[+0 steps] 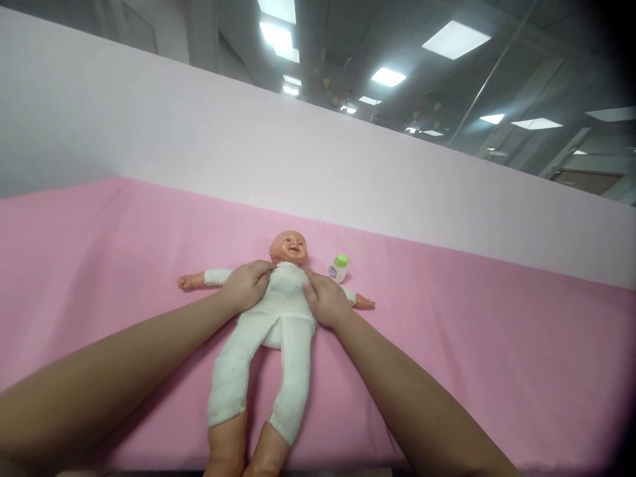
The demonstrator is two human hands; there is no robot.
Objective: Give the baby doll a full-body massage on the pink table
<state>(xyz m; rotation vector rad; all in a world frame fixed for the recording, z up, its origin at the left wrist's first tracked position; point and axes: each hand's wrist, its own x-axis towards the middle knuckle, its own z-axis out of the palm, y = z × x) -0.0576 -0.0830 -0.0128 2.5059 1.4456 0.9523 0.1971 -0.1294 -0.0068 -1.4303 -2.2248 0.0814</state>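
A baby doll (285, 291) with a white cloth body lies on its back, head away from me and legs toward me. Its plastic head, hands and lower legs are bare. My left hand (247, 285) grips the doll at the shoulder on the left of the view, fingers bent against the cloth. On the opposite side, my right hand (325, 298) is closed around the other shoulder and upper arm, thumb lying toward the chest. Some fingertips are hidden by the hands and the doll. A small bottle (338, 268) with a green cap stands just beyond my right hand.
Pink cloth (472, 358) covers the table under the doll, with some folds. A pale low wall (318, 175) runs along the table's far side. Above it, a glass pane (412, 73) shows bright ceiling lights.
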